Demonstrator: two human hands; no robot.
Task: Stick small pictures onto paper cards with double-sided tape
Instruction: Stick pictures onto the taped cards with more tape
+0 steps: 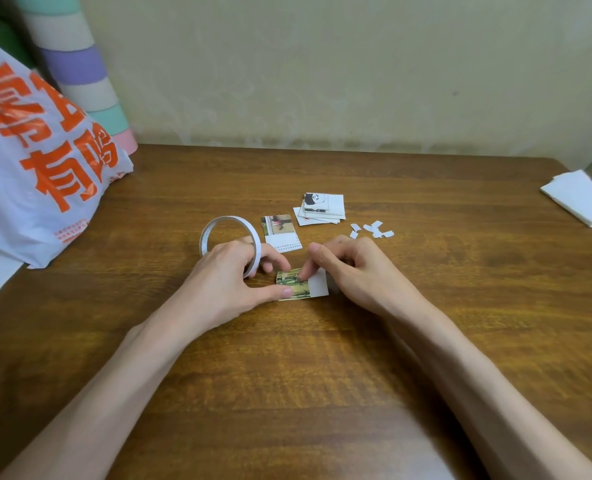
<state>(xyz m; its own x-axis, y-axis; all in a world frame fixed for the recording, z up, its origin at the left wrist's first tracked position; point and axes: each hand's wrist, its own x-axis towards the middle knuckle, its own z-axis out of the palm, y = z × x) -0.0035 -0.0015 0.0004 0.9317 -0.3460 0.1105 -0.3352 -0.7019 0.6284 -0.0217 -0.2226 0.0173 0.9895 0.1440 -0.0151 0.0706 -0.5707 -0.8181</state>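
Arms: left arm [121, 375] and right arm [478, 375], both bare, reached in from the near edge and met at mid-table.
Table: brown wood [287, 375], running back to a pale wall [322, 64].
Left hand: left hand [228, 275] lay palm down just left of the card; its fingers were hooked through the roll and curled on it, while the thumb stretched out low, its tip pressed on the picture's near left edge.
Roll: white tape roll [230, 219], a thin ring, stood tilted on edge, hanging on the left fingers.
Right hand: right hand [353, 271] hovered over the card's right end with fingers bent; one fingertip was down on the picture's top edge. I could not tell whether it pinched anything.
Card: small white card [318, 284] lay flat on the table between the two hands, its right part bare.
Picture: green picture [294, 287] lay on the card's left part, directly under the fingertips of both hands.
Done card: another card [284, 243] with a photo on its upper half lay just behind the hands, beside the roll.
Pile: loose pile [322, 207] of cards and pictures lay farther back, right of the done card.
Scraps: white paper scraps [372, 230] were scattered just behind the right hand.
Bag: white plastic bag [28, 168] with orange print slumped at the far left.
Tube: pastel-striped tube [80, 64] leaned behind the bag.
Paper: folded white paper [580, 197] lay at the far right, well apart.
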